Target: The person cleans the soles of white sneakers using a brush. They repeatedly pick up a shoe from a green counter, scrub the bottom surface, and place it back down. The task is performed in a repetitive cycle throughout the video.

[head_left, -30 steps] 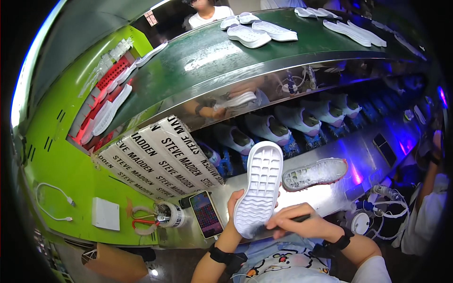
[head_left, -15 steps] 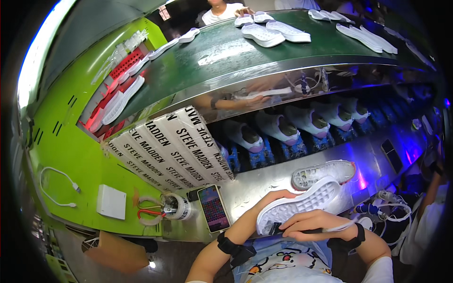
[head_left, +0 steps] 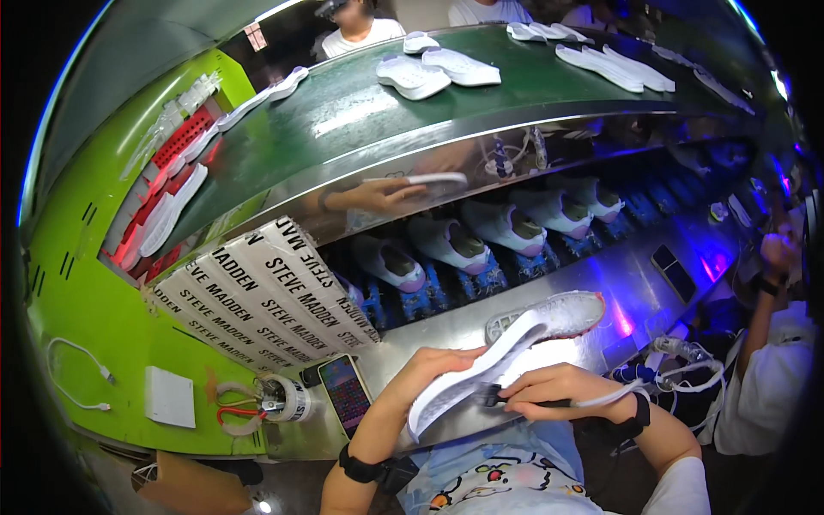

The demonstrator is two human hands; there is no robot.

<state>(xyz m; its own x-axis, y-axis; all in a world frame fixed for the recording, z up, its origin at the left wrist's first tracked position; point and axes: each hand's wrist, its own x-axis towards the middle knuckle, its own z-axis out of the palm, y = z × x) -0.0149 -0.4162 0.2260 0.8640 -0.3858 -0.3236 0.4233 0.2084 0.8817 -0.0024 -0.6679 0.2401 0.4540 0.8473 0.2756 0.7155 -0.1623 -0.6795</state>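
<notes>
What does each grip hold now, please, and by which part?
The left grip holds a white shoe sole by one long edge; the right grip holds a black brush by its handle.

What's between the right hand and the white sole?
A black brush-like tool, held in the right hand, its head by the sole; the head view shows it, though contact is unclear.

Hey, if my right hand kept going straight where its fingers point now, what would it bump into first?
Most likely the white sole in your left hand, with the black brush leading; the depth between them is hard to judge.
</notes>
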